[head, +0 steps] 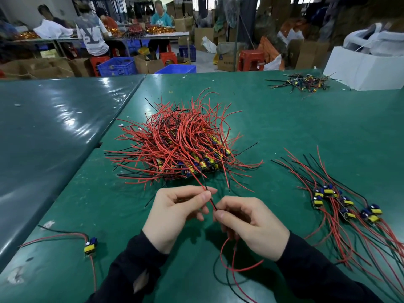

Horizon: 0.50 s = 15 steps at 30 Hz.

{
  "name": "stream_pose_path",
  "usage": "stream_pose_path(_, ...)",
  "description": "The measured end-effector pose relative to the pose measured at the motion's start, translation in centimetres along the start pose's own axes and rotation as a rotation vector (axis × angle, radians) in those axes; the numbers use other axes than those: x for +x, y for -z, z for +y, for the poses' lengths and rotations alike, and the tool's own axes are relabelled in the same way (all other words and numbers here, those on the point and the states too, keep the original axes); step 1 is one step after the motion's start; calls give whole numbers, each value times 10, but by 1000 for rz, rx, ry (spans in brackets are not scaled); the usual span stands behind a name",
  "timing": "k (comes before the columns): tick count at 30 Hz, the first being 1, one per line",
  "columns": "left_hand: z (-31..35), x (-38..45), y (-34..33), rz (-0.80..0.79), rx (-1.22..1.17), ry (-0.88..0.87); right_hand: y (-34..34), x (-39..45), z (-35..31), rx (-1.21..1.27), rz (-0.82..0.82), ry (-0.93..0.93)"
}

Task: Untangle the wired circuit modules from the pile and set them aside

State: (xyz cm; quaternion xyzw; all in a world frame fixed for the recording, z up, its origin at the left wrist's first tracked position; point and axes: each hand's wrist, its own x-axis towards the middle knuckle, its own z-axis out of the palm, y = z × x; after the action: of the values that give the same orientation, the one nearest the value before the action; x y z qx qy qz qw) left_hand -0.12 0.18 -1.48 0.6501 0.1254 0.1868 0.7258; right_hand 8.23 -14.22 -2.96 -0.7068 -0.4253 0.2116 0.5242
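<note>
A tangled pile (179, 143) of red and black wires with small yellow-and-blue circuit modules lies in the middle of the green table (306, 127). My left hand (175, 217) pinches a red and a black wire (211, 203) that run up into the pile's near edge. My right hand (251, 226) grips the same pair just below, and red and black wire loops hang from under it toward me. Several separated modules with their wires (345, 206) lie spread out at the right. One single module (90, 247) lies at the near left.
A small heap of wired modules (303, 82) sits at the far right beside a white box (360, 68). A second, shiny table (54, 127) adjoins on the left. Behind are people at a workbench, blue crates, red stools and cardboard boxes.
</note>
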Motion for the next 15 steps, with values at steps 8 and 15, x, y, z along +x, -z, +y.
stream_pose_path(8, 14, 0, 10, -66, -233, 116, 3, -3, -10, 163, -96, -20)
stream_pose_path(15, 15, 0, 11, -70, -198, 113, 2, -2, -8, 106, -73, -33)
